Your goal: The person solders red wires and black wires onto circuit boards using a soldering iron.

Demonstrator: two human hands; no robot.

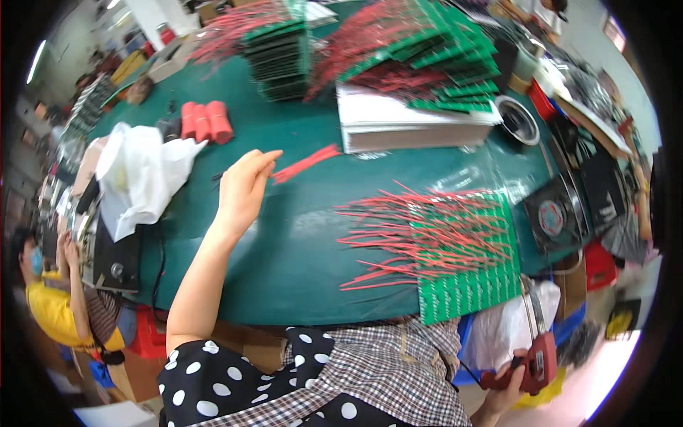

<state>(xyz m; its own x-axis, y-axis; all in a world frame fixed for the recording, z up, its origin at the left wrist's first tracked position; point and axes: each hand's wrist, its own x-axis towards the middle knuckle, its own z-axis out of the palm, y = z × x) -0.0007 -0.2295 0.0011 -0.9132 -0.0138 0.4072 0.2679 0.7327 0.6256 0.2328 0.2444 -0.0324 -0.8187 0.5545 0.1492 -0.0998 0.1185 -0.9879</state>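
Over the middle left of the table, my left hand is closed around a bundle of red wires; red lengths stick out to its right and dark ends show to its left. At the lower right my right hand grips a red soldering gun by its handle. The gun's metal prongs point up toward the near right corner of a green circuit board panel. Many red wires stand on that panel and fan out leftward over the table. Whether the gun's tip touches it, I cannot tell.
Stacked wired green boards stand at the back, with more boards on a white box. Red wire rolls and a white plastic bag lie left. A small fan stands right. A co-worker sits left.
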